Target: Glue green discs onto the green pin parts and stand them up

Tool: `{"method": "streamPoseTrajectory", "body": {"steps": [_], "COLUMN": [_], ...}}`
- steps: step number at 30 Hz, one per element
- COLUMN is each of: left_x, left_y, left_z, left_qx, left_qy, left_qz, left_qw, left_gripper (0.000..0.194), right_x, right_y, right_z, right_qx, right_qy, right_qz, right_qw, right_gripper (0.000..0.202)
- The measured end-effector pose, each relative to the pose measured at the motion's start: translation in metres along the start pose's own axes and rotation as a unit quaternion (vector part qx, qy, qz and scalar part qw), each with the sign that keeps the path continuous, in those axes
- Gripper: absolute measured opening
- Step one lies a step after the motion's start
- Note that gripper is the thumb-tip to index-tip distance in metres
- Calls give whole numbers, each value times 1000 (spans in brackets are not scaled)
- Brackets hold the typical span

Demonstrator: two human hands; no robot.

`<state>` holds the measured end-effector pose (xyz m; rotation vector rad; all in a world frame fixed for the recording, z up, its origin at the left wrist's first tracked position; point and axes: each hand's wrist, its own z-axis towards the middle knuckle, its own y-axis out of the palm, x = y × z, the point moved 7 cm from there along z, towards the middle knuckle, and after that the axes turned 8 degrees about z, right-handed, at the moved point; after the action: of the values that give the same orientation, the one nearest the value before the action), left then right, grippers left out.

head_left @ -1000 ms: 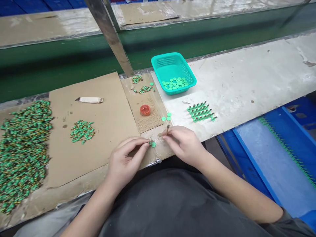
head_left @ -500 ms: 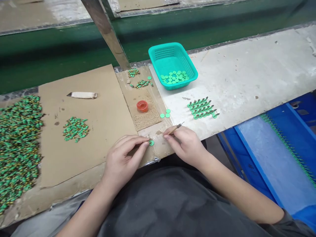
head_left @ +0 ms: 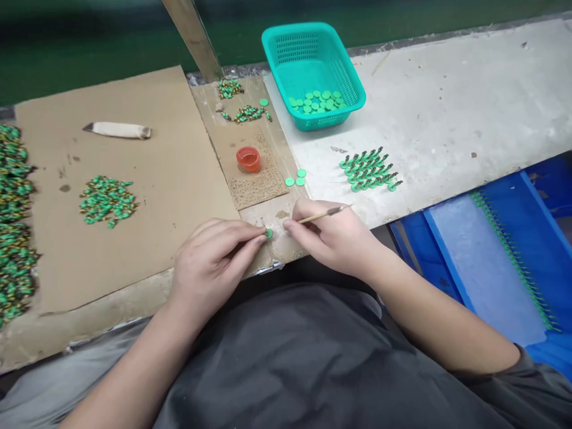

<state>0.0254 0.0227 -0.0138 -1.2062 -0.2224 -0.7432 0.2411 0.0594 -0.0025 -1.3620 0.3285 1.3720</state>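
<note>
My left hand (head_left: 214,256) pinches something at a small green disc (head_left: 269,233) near the table's front edge; its fingertips hide most of what they hold. Just right of it, my right hand (head_left: 330,235) is closed round a thin brush-like stick (head_left: 319,215), whose dark end points up and right. Beyond my hands lie three loose green discs (head_left: 301,173). An orange-red cup (head_left: 248,159) stands on a piece of cardboard. Rows of green discs with small dark pieces standing on them (head_left: 369,169) are to the right.
A teal basket (head_left: 315,122) holds green discs. Small green pieces form a pile (head_left: 107,200) on cardboard and a large heap (head_left: 15,238) at far left. A white, dark-tipped tool (head_left: 118,130) lies on the cardboard. Blue trays (head_left: 491,262) stand low at right.
The camera view has shifted, so the table appears higher in the picture. The stick in my right hand now lies flatter and shows more of its length. My left hand keeps its pinch at the disc.
</note>
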Motion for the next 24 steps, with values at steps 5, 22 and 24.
{"method": "streamPoseTrajectory", "body": {"steps": [5,22,24], "left_x": [5,4,4], "left_y": [-2,0,0], "left_z": [2,-3,-2], "left_qx": [8,27,27], "left_qy": [7,22,22], "left_qz": [1,-13,-12], "left_qw": [1000,999,999], "left_gripper": [10,8,8], "right_x": [0,1,2], "right_y": [19,32,33], "right_z": [-1,-2,-2], "right_qx": [9,68,69], "right_qy": [15,-77,-75], "right_qz": [100,68,71], "right_qw": [995,992,992], "right_gripper": [21,36,36]}}
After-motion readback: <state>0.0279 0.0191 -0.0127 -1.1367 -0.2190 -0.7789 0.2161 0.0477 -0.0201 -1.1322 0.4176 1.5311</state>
